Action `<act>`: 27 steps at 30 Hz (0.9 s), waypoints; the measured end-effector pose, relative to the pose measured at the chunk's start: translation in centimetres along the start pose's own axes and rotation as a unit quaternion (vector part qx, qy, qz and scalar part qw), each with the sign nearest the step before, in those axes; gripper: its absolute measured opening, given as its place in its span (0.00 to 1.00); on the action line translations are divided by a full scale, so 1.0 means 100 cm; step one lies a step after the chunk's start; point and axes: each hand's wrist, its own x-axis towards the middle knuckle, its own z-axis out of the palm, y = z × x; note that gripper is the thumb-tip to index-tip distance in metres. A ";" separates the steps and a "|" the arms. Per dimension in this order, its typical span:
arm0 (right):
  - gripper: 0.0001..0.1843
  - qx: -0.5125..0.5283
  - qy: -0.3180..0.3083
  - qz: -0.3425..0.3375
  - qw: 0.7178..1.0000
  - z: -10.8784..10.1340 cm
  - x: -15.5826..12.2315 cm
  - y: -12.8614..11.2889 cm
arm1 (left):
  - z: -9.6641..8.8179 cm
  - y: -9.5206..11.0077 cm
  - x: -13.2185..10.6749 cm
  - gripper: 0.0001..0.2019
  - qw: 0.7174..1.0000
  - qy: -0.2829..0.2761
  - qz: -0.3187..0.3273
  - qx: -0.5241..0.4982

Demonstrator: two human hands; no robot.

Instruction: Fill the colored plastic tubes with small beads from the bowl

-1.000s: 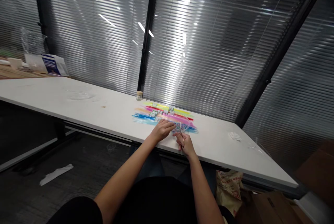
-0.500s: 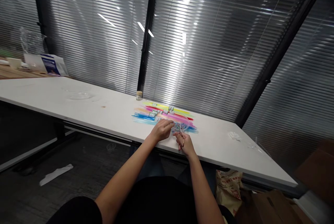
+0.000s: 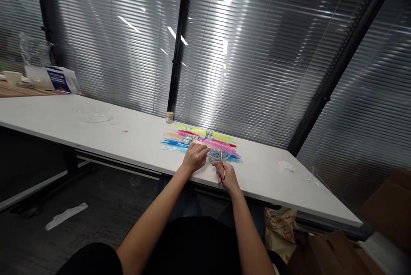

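On a long white table [image 3: 128,134] lies a spread of bright plastic strips [image 3: 199,139] in yellow, red, pink and blue, with small labelled packets among them. My left hand [image 3: 194,156] rests curled on the near edge of that spread, its fingers closed on something I cannot make out. My right hand [image 3: 226,175] pinches a thin metal tool [image 3: 222,164] that points up into a clear round dish [image 3: 221,151] of small coloured bits.
A small jar [image 3: 169,116] stands behind the strips by the black window post. A clear dish [image 3: 94,116] lies at the table's left; boxes [image 3: 51,79] sit far left. Crumpled plastic [image 3: 287,165] lies right. A bag [image 3: 281,228] and cardboard boxes [image 3: 330,249] are below.
My left hand has slid a little forward and left onto the strips. The right hand with the tool has barely moved. The view shifted slightly.
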 end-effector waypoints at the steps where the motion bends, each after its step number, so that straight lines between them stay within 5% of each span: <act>1: 0.29 -0.001 0.000 0.000 1.000 0.000 0.000 0.000 | 0.000 0.000 0.000 0.13 1.000 -0.002 -0.004 0.000; 27: 0.31 0.037 0.012 -0.001 0.999 0.000 -0.005 -0.007 | 0.001 -0.001 -0.002 0.10 1.000 -0.006 -0.019 -0.010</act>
